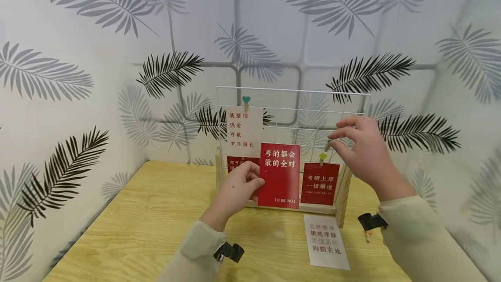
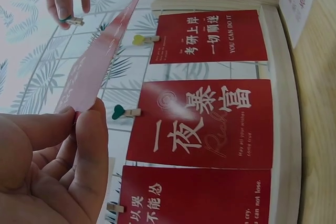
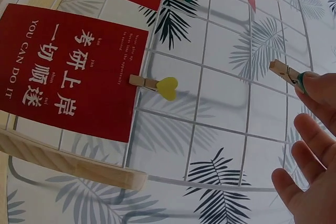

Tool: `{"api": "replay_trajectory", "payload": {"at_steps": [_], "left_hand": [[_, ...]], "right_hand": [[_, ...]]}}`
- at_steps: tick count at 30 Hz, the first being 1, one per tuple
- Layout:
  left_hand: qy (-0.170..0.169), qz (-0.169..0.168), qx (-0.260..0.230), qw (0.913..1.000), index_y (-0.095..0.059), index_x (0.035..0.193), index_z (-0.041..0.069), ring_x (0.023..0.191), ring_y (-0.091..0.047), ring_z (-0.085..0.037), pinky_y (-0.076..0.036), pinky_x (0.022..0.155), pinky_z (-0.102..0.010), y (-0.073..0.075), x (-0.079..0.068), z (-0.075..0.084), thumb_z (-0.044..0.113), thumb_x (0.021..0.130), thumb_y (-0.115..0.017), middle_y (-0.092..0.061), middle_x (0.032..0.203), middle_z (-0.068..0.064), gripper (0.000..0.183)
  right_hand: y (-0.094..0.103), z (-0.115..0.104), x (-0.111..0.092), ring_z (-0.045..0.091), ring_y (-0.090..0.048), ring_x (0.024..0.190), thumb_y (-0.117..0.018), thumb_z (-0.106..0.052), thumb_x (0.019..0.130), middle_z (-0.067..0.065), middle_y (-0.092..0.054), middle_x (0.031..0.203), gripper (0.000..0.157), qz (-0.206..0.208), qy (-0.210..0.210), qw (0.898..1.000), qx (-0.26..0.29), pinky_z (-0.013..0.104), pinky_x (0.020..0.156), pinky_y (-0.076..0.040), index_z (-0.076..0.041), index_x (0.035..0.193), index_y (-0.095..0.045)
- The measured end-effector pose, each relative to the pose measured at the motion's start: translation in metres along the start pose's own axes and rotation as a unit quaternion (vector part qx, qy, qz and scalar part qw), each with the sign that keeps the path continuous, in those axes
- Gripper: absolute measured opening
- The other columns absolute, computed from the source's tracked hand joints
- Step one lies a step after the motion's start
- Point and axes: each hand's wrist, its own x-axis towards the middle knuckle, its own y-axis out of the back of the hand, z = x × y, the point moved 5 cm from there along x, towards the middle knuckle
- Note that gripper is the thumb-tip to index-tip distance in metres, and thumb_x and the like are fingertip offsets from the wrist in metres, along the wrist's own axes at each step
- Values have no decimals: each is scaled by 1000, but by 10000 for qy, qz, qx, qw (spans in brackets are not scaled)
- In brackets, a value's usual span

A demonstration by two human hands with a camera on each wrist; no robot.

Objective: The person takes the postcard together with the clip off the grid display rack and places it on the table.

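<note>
My left hand (image 1: 238, 188) pinches a red card (image 1: 278, 182) by its left edge, between thumb and fingers, in front of a white wire grid rack (image 1: 274, 89). Seen from the left wrist, the card's pale back (image 2: 92, 72) slants upward. My right hand (image 1: 362, 151) is raised at the rack's right side. Its thumb and index finger pinch a small wooden clothespin (image 3: 286, 74) with a green heart. Three red cards hang low on the grid, among them one under a yellow-heart clothespin (image 3: 152, 85) and a middle one (image 2: 202, 124) under a green-heart clothespin (image 2: 126, 112).
A white card (image 1: 244, 127) hangs at the grid's upper left. On the wooden table (image 1: 117, 212), another white card (image 1: 326, 243) lies before the rack, with a small clothespin (image 1: 368, 236) to its right. A leaf-patterned wall (image 1: 195, 25) stands behind.
</note>
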Motion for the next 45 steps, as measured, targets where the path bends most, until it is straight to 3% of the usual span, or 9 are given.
{"api": "replay_trajectory", "payload": {"at_steps": [8,23,30,38,45], "left_hand": [[151,-104,-56,9998,-56,113,10,64,-64,-22,-59,65,-37,-1,-7,-16,9,98,-67,-64,92,-7,19],[411,-343,-186,9984,-57,110,9,63,-63,-21,-59,63,-36,-20,-19,-46,11,97,-69,-64,88,-8,18],[535,-355,-199,9977,-57,111,9,60,-63,-22,-58,62,-35,-25,-23,-57,12,97,-70,-63,87,-8,20],[734,-515,-225,9957,-57,110,7,59,-62,-21,-57,60,-35,-35,-29,-74,11,97,-69,-64,86,-8,18],[797,-573,-86,9951,-58,110,8,60,-61,-20,-57,59,-35,-38,-25,-77,11,98,-68,-64,83,-7,16]], "right_hand": [[-8,14,-19,42,-42,124,-75,-10,91,16,-60,123,9,96,-151,9996,197,65,102,-30,-4,97,-77],[-22,41,-65,44,-43,123,-73,-6,92,19,-58,123,10,75,-577,9970,508,66,97,-34,0,99,-76],[-26,53,-88,43,-45,120,-71,-6,93,19,-57,123,10,104,-888,9943,576,60,89,-37,1,99,-75],[-31,64,-114,45,-45,120,-71,-8,95,20,-57,124,13,-138,-1210,9904,654,65,92,-36,2,102,-75],[-30,80,-122,48,-44,124,-67,-17,100,21,-55,129,21,-521,-1507,9851,645,66,91,-38,0,109,-74]]}}
